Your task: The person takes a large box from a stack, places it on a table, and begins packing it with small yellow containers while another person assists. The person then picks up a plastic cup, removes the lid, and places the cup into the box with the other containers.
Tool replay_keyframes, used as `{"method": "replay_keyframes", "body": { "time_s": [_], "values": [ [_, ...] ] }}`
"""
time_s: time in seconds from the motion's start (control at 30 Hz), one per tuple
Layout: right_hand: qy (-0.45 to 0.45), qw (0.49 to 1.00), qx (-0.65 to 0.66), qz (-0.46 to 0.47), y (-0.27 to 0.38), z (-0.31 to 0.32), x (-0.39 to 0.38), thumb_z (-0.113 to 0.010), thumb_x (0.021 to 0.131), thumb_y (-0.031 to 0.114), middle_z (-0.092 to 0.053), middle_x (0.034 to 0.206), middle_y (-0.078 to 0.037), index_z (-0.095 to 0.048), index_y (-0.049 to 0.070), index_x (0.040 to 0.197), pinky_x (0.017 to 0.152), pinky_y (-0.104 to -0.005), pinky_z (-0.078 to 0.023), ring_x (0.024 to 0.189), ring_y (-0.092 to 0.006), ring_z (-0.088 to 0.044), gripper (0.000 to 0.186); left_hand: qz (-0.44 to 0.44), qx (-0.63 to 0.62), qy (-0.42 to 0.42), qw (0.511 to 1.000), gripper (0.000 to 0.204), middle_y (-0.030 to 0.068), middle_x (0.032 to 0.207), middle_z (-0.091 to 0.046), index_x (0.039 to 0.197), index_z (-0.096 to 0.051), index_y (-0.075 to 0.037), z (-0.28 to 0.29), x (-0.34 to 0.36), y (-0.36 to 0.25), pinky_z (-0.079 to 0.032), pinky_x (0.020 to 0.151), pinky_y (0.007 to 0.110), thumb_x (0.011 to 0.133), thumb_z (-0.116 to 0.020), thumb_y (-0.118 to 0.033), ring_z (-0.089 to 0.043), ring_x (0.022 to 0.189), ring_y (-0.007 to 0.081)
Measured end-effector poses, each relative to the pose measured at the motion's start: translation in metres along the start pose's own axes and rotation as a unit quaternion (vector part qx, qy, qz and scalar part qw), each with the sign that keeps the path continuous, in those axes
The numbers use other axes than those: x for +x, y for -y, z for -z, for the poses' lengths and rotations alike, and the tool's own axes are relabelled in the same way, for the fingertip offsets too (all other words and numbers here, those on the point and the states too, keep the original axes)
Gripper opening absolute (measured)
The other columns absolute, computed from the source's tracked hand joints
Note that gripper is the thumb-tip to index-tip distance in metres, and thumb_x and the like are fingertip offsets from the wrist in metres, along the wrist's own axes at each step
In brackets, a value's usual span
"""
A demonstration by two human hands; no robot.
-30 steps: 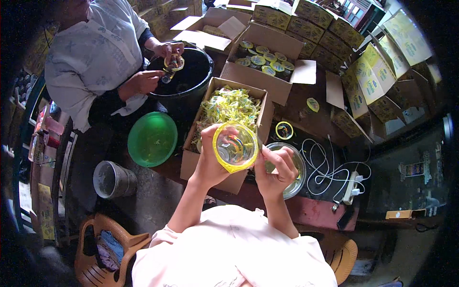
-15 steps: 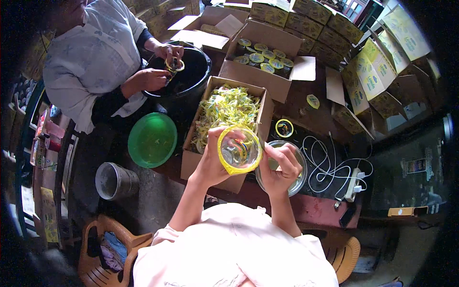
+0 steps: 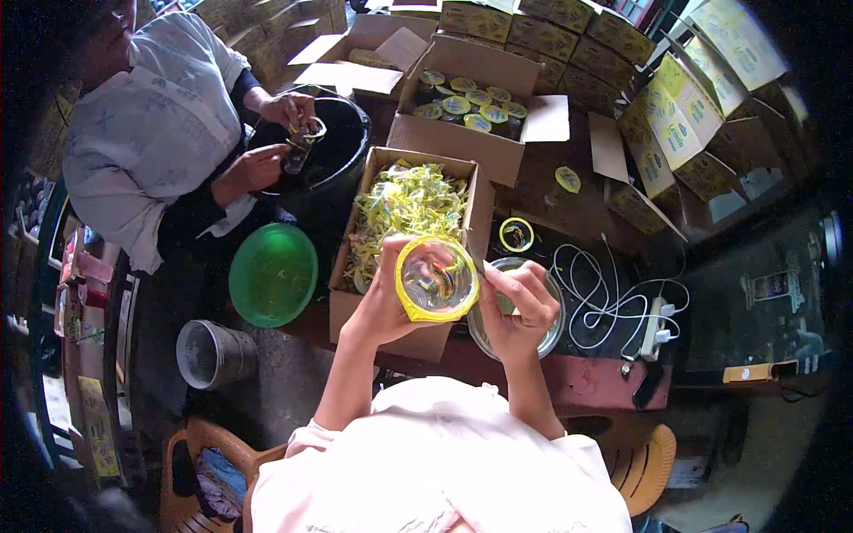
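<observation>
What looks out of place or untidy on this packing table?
A loose round yellow lid lies alone on the dark wooden table, apart from the open cardboard box of lidded jars. A tangled white cable sprawls beside the metal bowl. Nothing looks spilled or broken.

- Left hand [image 3: 384, 298] and right hand [image 3: 515, 306] are occupying the middle, holding a yellow-rimmed jar [image 3: 435, 278] between them.
- An open carton of yellow wrappers [image 3: 404, 209] is standing just beyond the jar, blocking the forward path; its top is lying open from above.
- A round glass dish [image 3: 544, 333] is sitting under the right hand.
- White cables [image 3: 604, 298] and a power strip [image 3: 656, 322] are cluttering the table to the right.
- A green basin [image 3: 272, 274] and a grey bucket [image 3: 211, 354] are filling the left side.
- A co-worker's hands [image 3: 267, 164] are working over a black tub [image 3: 342, 147] at far left.
- Stacked cartons [image 3: 675, 133] are walling the far right.
</observation>
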State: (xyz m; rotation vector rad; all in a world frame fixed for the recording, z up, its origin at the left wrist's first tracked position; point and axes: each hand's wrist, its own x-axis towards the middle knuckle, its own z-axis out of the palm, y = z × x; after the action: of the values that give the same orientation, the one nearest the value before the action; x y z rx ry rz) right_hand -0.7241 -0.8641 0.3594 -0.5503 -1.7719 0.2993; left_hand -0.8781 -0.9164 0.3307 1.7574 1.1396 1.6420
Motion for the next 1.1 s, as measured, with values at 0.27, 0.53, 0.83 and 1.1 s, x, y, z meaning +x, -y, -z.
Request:
{"method": "replay_keyframes", "body": {
  "time_s": [0.27, 0.53, 0.83, 1.1],
  "values": [
    [0.009, 1.000, -0.003, -0.012, -0.007, 0.001, 0.001, -0.068, 0.061, -0.003, -0.056, 0.058, -0.003, -0.065, 0.006, 0.078, 0.056, -0.0247, -0.035, 0.050, -0.0126, -0.048, 0.019, 0.017, -0.050, 0.020, 0.998, 0.077, 0.0111, 0.100, -0.051, 0.110, -0.024, -0.008, -0.001, 0.007, 0.010, -0.042, 0.078, 0.031, 0.056, -0.078, -0.010, -0.051, 0.090, 0.0188],
    [0.018, 1.000, 0.006, -0.009, -0.015, 0.001, 0.012, -0.066, 0.063, -0.003, -0.057, 0.059, -0.003, -0.065, 0.006, 0.079, 0.057, -0.0249, -0.035, 0.051, -0.0130, -0.050, 0.018, 0.033, -0.096, 0.033, 0.994, 0.081, 0.0073, 0.101, -0.050, 0.114, -0.026, -0.008, -0.003, 0.014, 0.018, -0.045, 0.079, 0.028, 0.053, -0.080, -0.010, -0.051, 0.089, 0.0149],
    [0.045, 0.998, 0.015, -0.027, -0.024, -0.001, 0.020, -0.065, 0.064, -0.004, -0.057, 0.060, -0.004, -0.064, 0.005, 0.080, 0.058, -0.0244, -0.035, 0.053, -0.0128, -0.051, 0.018, 0.123, -0.156, 0.025, 0.980, 0.076, 0.0059, 0.108, -0.043, 0.115, -0.038, -0.006, -0.002, 0.017, 0.026, -0.042, 0.082, 0.027, 0.052, -0.079, -0.010, -0.048, 0.098, 0.0138],
    [0.009, 0.999, -0.034, -0.014, -0.033, -0.007, 0.016, -0.067, 0.063, -0.002, -0.056, 0.059, -0.003, -0.064, 0.007, 0.079, 0.058, -0.0252, -0.036, 0.051, -0.0140, -0.050, 0.018, 0.106, -0.300, 0.013, 0.948, 0.069, 0.0082, 0.110, -0.045, 0.124, -0.030, -0.002, -0.005, 0.024, 0.027, -0.040, 0.084, 0.029, 0.068, -0.067, -0.014, -0.047, 0.100, 0.0158]
  ]
}}
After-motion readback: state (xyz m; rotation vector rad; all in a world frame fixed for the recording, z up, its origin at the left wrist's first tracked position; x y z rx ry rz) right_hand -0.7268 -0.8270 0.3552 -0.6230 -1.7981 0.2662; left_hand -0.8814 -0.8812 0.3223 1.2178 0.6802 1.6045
